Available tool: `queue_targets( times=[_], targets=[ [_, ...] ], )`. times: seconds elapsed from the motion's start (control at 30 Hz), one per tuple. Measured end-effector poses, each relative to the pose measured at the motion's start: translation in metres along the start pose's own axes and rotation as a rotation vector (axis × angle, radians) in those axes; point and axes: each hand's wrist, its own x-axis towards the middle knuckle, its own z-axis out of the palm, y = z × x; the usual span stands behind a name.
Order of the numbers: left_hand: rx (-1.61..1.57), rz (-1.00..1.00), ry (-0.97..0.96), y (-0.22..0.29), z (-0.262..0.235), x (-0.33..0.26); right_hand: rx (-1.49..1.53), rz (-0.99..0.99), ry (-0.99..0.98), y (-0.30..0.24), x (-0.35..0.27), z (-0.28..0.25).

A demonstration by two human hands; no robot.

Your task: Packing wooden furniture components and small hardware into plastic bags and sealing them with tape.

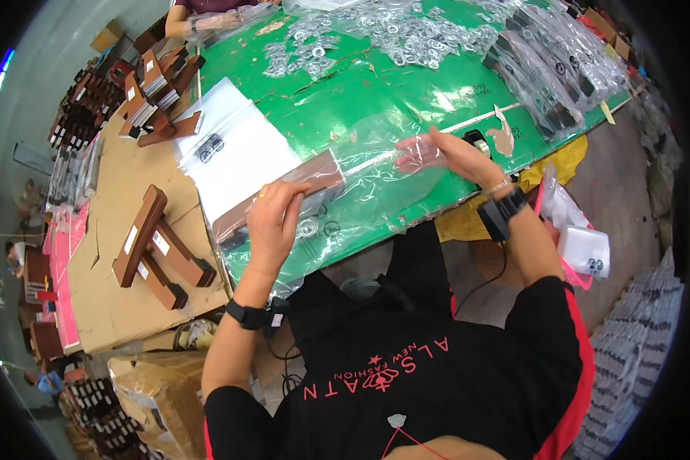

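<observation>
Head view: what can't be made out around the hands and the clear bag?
- Left hand: its palm side covers part of the brown piece; grip unclear.
- Right hand: fingertips blurred behind the clear bag.
- Small rings under the film: too small to identify.
- Co-worker's arm: cut by the top edge.
</observation>
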Motion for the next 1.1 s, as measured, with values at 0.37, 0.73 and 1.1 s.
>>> queue_targets(
  times=[0.37,0.73,1.1],
  targets=[
    [0.092,0.230,-0.214,-0.026,0.092,-0.025,-0.841,0.026,0.859,0.043,-0.029,0.013],
    [0.258,0.252,-0.291,-0.021,0.098,-0.029,-0.326,0.040,0.712,0.021,0.086,0.017],
    [0.230,0.263,-0.293,-0.023,0.103,-0.026,-0.349,0.013,1.039,0.042,0.071,0.001]
  ],
)
